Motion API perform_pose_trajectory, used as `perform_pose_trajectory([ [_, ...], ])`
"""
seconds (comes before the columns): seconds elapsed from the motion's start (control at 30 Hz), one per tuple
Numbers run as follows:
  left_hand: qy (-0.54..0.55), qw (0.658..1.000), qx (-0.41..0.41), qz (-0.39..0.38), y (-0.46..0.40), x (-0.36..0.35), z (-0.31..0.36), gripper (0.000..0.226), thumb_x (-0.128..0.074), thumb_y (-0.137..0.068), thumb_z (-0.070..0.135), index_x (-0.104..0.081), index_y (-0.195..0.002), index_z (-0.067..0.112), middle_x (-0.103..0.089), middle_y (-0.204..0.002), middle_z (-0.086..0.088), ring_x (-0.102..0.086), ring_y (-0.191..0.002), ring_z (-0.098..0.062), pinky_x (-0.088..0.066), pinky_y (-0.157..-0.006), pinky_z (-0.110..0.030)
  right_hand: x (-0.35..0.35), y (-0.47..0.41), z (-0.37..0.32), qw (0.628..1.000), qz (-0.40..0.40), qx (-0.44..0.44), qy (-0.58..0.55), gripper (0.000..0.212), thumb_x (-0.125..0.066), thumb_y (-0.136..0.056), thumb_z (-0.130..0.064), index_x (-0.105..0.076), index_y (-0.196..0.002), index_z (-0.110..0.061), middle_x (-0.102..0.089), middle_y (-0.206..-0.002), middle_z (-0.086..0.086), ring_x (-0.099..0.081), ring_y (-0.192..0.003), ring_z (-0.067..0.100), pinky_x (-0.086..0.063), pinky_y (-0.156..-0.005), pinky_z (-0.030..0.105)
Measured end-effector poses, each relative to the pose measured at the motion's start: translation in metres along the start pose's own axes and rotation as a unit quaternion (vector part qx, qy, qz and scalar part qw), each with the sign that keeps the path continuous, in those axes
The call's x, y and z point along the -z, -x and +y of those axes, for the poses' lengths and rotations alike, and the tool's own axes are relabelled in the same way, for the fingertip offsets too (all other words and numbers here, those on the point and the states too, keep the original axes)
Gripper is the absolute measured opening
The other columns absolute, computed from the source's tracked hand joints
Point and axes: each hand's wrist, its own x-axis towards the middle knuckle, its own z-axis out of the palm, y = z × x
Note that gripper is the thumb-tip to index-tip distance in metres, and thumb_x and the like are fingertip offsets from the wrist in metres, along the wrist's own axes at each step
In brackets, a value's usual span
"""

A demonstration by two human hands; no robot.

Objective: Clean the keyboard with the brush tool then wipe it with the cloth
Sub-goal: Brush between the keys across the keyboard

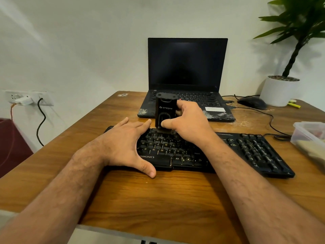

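A black keyboard (246, 150) lies across the wooden table (158, 199). My right hand (190, 120) grips a black brush tool (166, 108) that stands upright, its lower end touching the keyboard's top key rows. My left hand (123, 143) lies flat with spread fingers over the keyboard's left part, thumb at the front edge. I see no cloth that I can tell apart for certain.
An open black laptop (187, 67) with a dark screen sits behind the keyboard. A black mouse (252, 102) and a white pot with a plant (279, 90) stand at the back right. A clear plastic box (309, 136) is at the right edge. Cables run across the table's right side.
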Motion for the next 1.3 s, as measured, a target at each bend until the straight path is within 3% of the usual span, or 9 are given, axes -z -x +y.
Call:
perform_pose_trajectory([
  [0.33,0.012,1.000,0.022,-0.003,0.001,0.003,0.001,0.160,-0.053,-0.037,0.104,0.000,-0.162,0.021,-0.021,-0.166,0.012,-0.017,-0.150,0.000,0.012,-0.123,-0.035,0.006,0.010,0.001,0.999,-0.044,0.002,-0.021,0.043,-0.083,-0.074,-0.012,-0.070,-0.110,-0.032,-0.075,-0.096,-0.013,-0.070,-0.091,0.001,-0.055,-0.079,0.023],
  [0.43,0.008,1.000,0.025,-0.002,0.002,0.004,0.001,0.159,-0.052,-0.036,0.104,-0.002,-0.162,0.020,-0.021,-0.166,0.011,-0.017,-0.150,-0.001,0.013,-0.122,-0.033,0.004,0.008,0.003,1.000,-0.009,-0.011,0.016,0.043,-0.082,-0.076,-0.013,-0.069,-0.113,-0.030,-0.072,-0.096,-0.013,-0.067,-0.086,0.000,-0.051,-0.068,0.017],
  [0.6,0.009,1.000,0.026,-0.001,0.003,0.005,0.004,0.159,-0.052,-0.036,0.103,-0.002,-0.162,0.020,-0.020,-0.166,0.010,-0.016,-0.150,-0.001,0.013,-0.123,-0.032,0.015,0.010,0.003,0.999,-0.030,-0.019,-0.007,0.045,-0.084,-0.075,-0.013,-0.070,-0.112,-0.033,-0.075,-0.099,-0.012,-0.070,-0.092,0.004,-0.057,-0.083,0.029],
  [0.73,0.009,1.000,0.030,-0.003,0.004,0.005,0.003,0.161,-0.051,-0.034,0.104,-0.003,-0.163,0.021,-0.021,-0.166,0.010,-0.016,-0.150,-0.001,0.012,-0.123,-0.033,0.021,0.009,0.006,0.999,0.013,-0.030,0.012,0.044,-0.083,-0.076,-0.013,-0.070,-0.114,-0.031,-0.073,-0.092,-0.014,-0.068,-0.082,0.001,-0.050,-0.064,0.016],
  [0.87,0.018,0.999,0.036,-0.001,0.005,0.006,0.000,0.164,-0.047,-0.030,0.107,-0.003,-0.162,0.022,-0.020,-0.167,0.009,-0.016,-0.151,-0.002,0.013,-0.123,-0.032,0.027,0.010,0.007,0.998,-0.035,-0.034,-0.027,0.039,-0.083,-0.075,-0.008,-0.070,-0.100,-0.034,-0.077,-0.092,-0.010,-0.073,-0.086,0.006,-0.057,-0.078,0.027],
  [1.0,0.010,0.999,0.032,0.002,0.006,0.005,-0.004,0.160,-0.050,-0.035,0.105,-0.003,-0.162,0.021,-0.019,-0.167,0.009,-0.015,-0.151,-0.002,0.012,-0.124,-0.034,0.029,0.006,0.009,0.999,0.010,-0.035,0.006,0.037,-0.083,-0.076,-0.012,-0.065,-0.097,-0.037,-0.073,-0.092,-0.012,-0.071,-0.087,0.007,-0.058,-0.078,0.029],
  [1.1,0.006,1.000,0.027,-0.005,0.006,0.004,-0.002,0.162,-0.045,-0.034,0.108,0.002,-0.162,0.021,-0.016,-0.167,0.009,-0.011,-0.151,-0.001,0.011,-0.125,-0.036,0.031,0.008,0.009,0.997,-0.052,-0.045,-0.033,0.039,-0.083,-0.074,-0.006,-0.070,-0.099,-0.032,-0.078,-0.092,-0.007,-0.075,-0.085,0.011,-0.060,-0.081,0.035],
  [1.23,-0.006,0.999,0.037,-0.020,0.003,0.004,0.001,0.162,-0.035,-0.031,0.111,0.006,-0.162,0.023,-0.012,-0.168,0.008,-0.009,-0.152,-0.004,0.011,-0.125,-0.036,0.030,0.007,0.009,0.999,-0.007,-0.034,0.006,0.036,-0.083,-0.076,-0.011,-0.065,-0.096,-0.036,-0.073,-0.090,-0.012,-0.071,-0.082,0.003,-0.055,-0.070,0.020],
  [1.3,-0.006,0.999,0.042,-0.021,0.003,0.004,0.002,0.161,-0.037,-0.033,0.110,0.006,-0.162,0.024,-0.012,-0.168,0.008,-0.009,-0.153,-0.005,0.011,-0.125,-0.036,0.031,0.006,0.010,0.999,-0.010,-0.039,-0.006,0.036,-0.083,-0.076,-0.010,-0.066,-0.092,-0.036,-0.075,-0.088,-0.011,-0.072,-0.082,0.005,-0.056,-0.071,0.022],
])
